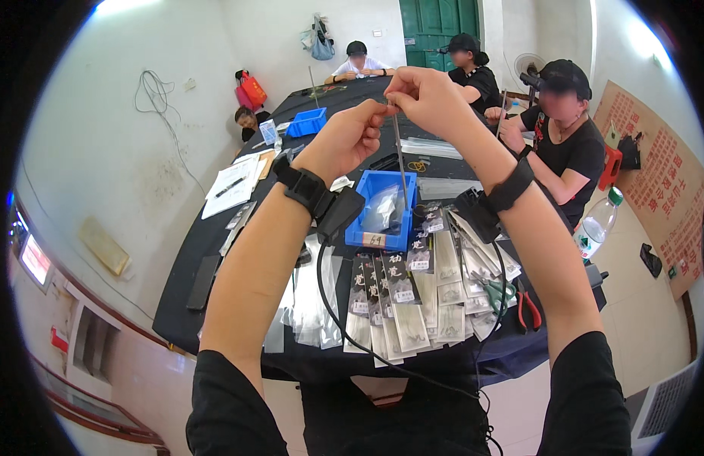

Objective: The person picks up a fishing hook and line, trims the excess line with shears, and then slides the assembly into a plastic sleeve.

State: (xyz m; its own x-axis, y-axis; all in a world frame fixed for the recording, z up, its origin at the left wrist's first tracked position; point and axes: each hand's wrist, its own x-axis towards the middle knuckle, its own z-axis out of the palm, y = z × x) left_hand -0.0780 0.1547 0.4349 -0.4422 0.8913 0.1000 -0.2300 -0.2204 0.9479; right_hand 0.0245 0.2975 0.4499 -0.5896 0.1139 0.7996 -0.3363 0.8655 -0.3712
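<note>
A thin metal rod rises upright by the blue bin in front of me. At its top end both my hands meet, raised above the table. My left hand has thumb and forefinger pinched at the tip; whatever is between them is too small to make out. Just beside it, my right hand also pinches at the rod's top, its other fingers curled, and its hold is likewise too fine to tell. Clear plastic bags lie inside the bin. The rod's lower end is hidden.
Flat packets with black headers, clear sleeves, green-handled scissors and red-handled pliers cover the near table. Papers and another blue bin lie farther left. Co-workers sit around; a bottle stands right. Cables hang from my wrists.
</note>
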